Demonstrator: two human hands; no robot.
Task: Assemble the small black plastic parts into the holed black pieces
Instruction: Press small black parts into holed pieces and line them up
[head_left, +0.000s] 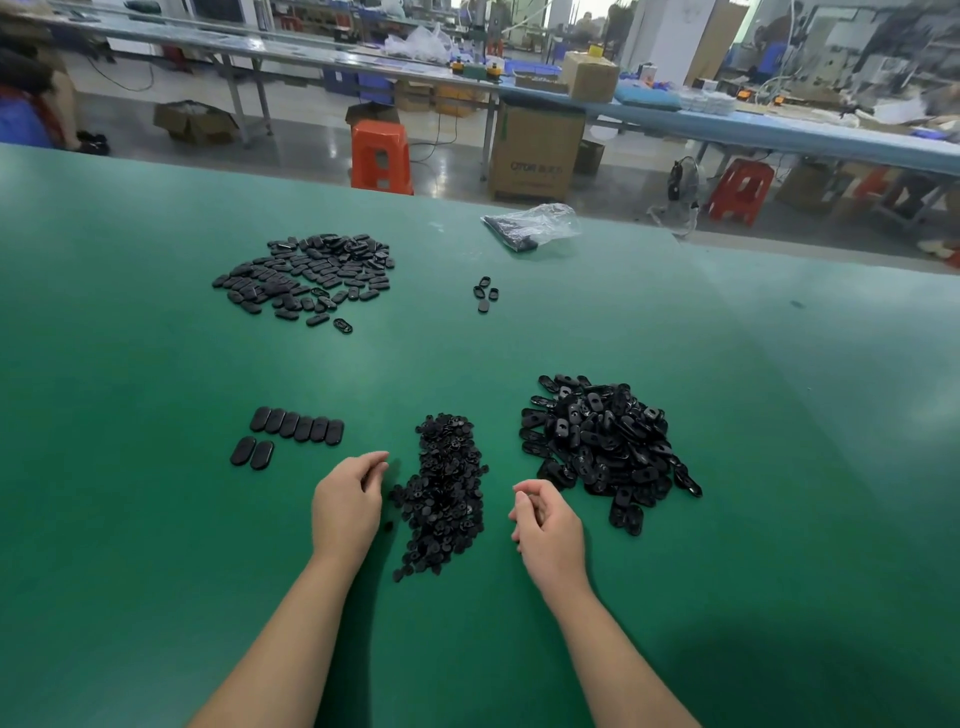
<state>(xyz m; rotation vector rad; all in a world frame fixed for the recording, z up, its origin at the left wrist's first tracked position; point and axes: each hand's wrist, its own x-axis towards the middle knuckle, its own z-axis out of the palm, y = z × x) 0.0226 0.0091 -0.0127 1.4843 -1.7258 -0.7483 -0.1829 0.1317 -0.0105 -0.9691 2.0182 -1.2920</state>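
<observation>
A heap of small black plastic parts (444, 493) lies on the green table (156, 519) between my hands. To its right is a heap of oval black pieces with holes (605, 447). My left hand (345, 504) rests just left of the small parts, fingers loosely curled and apart, holding nothing that I can see. My right hand (545, 525) sits right of that heap, fingers curled inward; whether a part lies in them is hidden. Two neat rows of oval pieces (288, 434) lie flat to the left.
A large scattered pile of oval pieces (311, 275) lies far left. A few loose pieces (485, 293) and a clear plastic bag (535, 226) lie near the table's far edge. Beyond the edge stand orange stools (382, 156) and a cardboard box (535, 153).
</observation>
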